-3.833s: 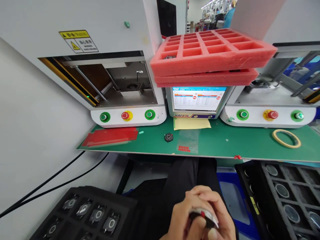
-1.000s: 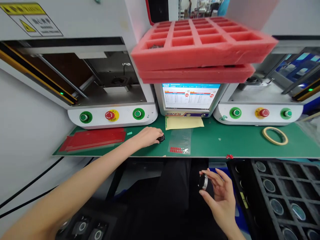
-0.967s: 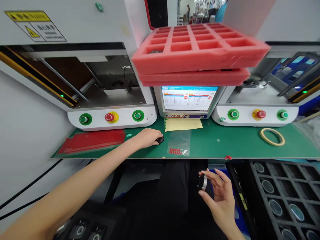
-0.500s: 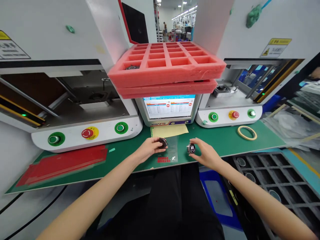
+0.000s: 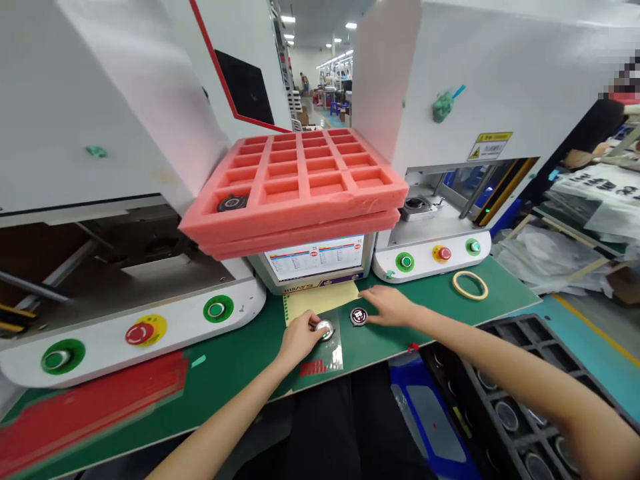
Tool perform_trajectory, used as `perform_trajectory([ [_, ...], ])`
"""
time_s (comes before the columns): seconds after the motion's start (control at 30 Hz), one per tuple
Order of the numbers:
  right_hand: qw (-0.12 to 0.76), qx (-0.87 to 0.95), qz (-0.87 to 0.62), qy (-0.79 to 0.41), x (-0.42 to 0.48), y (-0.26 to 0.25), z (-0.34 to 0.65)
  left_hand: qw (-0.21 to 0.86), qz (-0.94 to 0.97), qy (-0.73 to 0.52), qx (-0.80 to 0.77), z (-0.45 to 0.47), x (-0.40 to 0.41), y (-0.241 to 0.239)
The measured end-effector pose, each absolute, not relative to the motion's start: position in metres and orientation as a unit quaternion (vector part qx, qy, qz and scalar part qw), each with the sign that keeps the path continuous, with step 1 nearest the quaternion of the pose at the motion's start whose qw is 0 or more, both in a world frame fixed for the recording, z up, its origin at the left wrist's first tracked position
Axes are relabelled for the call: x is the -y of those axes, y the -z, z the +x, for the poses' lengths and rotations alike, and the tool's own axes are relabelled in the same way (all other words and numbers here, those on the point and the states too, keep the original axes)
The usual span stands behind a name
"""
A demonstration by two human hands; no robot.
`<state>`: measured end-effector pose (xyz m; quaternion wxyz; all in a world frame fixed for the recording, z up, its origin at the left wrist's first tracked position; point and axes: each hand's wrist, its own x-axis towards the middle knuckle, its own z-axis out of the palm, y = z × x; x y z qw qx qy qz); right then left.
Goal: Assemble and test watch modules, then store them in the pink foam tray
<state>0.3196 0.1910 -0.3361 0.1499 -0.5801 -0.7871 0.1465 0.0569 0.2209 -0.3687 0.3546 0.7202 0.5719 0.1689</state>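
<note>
Change showed first at the right hand [image 5: 391, 307]: half a second earlier it had pinched the dark-faced disc [image 5: 359, 317] on edge, and now that disc appeared to lie flat on the green bench [image 5: 385, 348], its pale-marked face upward. Taking the gap between the hands as the dial's hub, it sat at three o'clock. The right hand's fingers stood parted around its far side, loosely curved; whether the thumb touched the rim could not be told.

At nine o'clock, just beside it, the left hand [image 5: 299, 338] gripped the silver-faced disc [image 5: 325, 329] by its edge. That piece had shown a dark side half a second before; now a bright, shiny face pointed up. It was over the clear sheet [image 5: 335, 357], though resting or lifted could not be told. Red tabs [image 5: 313, 367] on that sheet lay towards seven o'clock.

For the work in hand, this looked like a shift from carrying to setting down, with the right hand nearly freed and both pieces close together. The yellow paper [image 5: 315, 303] lay at ten o'clock, and the black tray [image 5: 523, 440] of round pieces at four.
</note>
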Motion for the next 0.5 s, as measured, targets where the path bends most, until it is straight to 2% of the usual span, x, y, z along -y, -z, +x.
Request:
perform_trajectory([
  [0.3, 0.284, 0.597, -0.750, -0.023, -0.303, 0.255, 0.504, 0.240, 0.778, -0.221, -0.537, 0.004, -0.221, 0.313],
  [0.43, 0.394, 0.569, -0.721, -0.024, -0.348, 0.253, 0.520, 0.043, 0.725, -0.266, -0.634, -0.056, -0.258, 0.274],
  [0.5, 0.460, 0.571, -0.679, -0.044, -0.360, 0.260, 0.515, -0.058, 0.668, -0.231, -0.705, -0.088, -0.287, 0.252],
])
